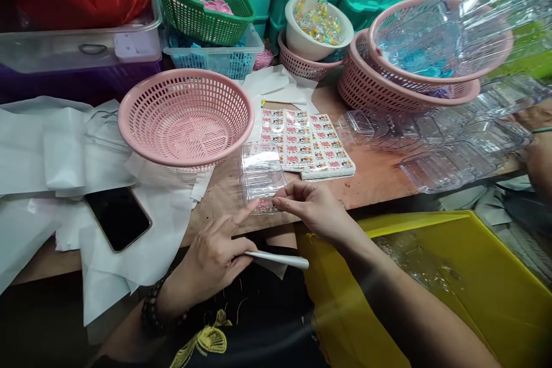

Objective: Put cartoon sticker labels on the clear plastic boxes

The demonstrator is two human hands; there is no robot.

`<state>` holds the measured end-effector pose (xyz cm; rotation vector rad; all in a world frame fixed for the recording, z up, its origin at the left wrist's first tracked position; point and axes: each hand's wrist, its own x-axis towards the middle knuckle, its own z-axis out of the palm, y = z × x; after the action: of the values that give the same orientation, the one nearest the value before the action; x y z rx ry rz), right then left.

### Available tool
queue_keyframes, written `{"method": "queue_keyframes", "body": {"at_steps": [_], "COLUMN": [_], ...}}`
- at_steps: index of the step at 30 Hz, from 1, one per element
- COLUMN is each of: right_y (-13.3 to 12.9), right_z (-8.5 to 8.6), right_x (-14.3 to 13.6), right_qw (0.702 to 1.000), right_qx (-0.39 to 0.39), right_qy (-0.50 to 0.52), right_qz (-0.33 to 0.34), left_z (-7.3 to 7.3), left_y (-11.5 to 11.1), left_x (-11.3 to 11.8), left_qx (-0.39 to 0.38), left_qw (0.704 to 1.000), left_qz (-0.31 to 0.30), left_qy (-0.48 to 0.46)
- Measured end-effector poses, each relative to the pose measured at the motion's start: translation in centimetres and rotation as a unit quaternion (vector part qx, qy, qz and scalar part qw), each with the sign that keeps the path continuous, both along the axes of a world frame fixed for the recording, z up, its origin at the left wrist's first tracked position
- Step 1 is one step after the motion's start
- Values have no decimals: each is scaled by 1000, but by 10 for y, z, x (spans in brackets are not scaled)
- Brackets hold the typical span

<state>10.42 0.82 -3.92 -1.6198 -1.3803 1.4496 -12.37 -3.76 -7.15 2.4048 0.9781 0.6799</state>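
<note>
A clear plastic case (262,172) lies on the table in front of me, with a small pink printed sticker (264,204) at its near end. My left hand (213,256) stretches its index finger onto the sticker's left side. Its thumb and other fingers are closed on a thin white strip (282,259), which looks like a sheet seen nearly edge-on. At the sticker's right edge, thumb and index finger of my right hand (308,204) are pinched together. Just beyond the case are sheets of cat-print stickers (297,138), partly stacked.
A pink basket (185,86) stands behind my left hand, near a phone (118,218) and white papers (26,155). Clear plastic cases (457,155) lie at right beneath pink baskets (366,80). A yellow bin (495,276) is below the edge; another person's arm (539,144) shows at right.
</note>
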Motion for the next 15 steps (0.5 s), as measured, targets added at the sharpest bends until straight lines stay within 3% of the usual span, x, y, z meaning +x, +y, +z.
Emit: {"method": "queue_keyframes", "body": {"at_steps": [5,9,13,15], "right_y": [-10,-21,-44,-59], "right_z": [-2,-5,4,9], "right_x": [-8,-5,5,5], "right_qw": [988,944,893,890], "right_qx": [111,208,272,310], "right_qy": [-110,-258,-352,-332], "right_qz": [12,10,-66,-19], "left_z": [-3,-2,-1,1], "left_y": [3,5,5,3], "left_x": [7,5,3,3], "left_qx": [-1,5,-14,-8], "left_qw": [998,996,998,999], "left_qz": [4,17,7,2], "left_qy": [59,85,60,35]}}
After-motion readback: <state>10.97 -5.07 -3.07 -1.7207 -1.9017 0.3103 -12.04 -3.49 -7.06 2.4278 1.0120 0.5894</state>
